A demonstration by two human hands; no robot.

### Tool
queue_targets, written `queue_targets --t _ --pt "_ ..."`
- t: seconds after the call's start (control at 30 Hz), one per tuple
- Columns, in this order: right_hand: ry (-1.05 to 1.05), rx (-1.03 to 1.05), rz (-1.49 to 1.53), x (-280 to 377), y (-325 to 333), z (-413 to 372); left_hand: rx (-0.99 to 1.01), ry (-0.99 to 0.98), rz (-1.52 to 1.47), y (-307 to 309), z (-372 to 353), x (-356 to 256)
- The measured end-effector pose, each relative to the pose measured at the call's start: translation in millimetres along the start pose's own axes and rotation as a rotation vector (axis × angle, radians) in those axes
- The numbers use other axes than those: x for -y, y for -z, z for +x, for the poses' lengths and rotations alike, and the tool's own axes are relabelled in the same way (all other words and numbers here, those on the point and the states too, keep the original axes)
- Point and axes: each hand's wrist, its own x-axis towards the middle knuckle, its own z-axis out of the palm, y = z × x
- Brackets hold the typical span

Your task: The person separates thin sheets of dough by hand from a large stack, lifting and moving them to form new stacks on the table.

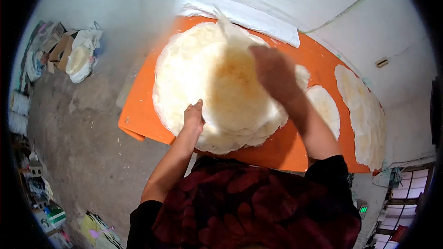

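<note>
A large stack of thin round pale flatbreads [177, 71] lies on the orange tabletop [138, 106]. Over its right half is one thin flatbread sheet [237, 80] with a browned patch, smeared by motion. My left hand [194, 117] pinches this sheet's lower left edge, thumb on top. Raised over the right side of the stack, my right hand [274, 71] is closed at the sheet's upper right edge; its fingers are blurred. A pale flap of bread [226, 27] sticks up near the back of the stack.
To the right lie a smaller flatbread [324, 108] and a long row of overlapping flatbreads [362, 115]. A folded white cloth [240, 16] runs along the wall side. Boxes and bags [76, 55] stand on the floor at left. Haze blurs the upper left.
</note>
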Motion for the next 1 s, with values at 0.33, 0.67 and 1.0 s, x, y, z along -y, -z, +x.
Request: queue_targets --t 0.33,0.67,1.0 --pt "-0.017 -0.040 0.245 57 -142 -126 0.152 -0.019 -0.109 9 6 8" --pt "-0.016 0.103 0.159 88 -139 -113 0.129 -0.049 -0.034 -4 -16 -1" --pt "-0.927 -0.289 0.297 -54 -156 -159 0.082 0.012 0.009 33 7 -50"
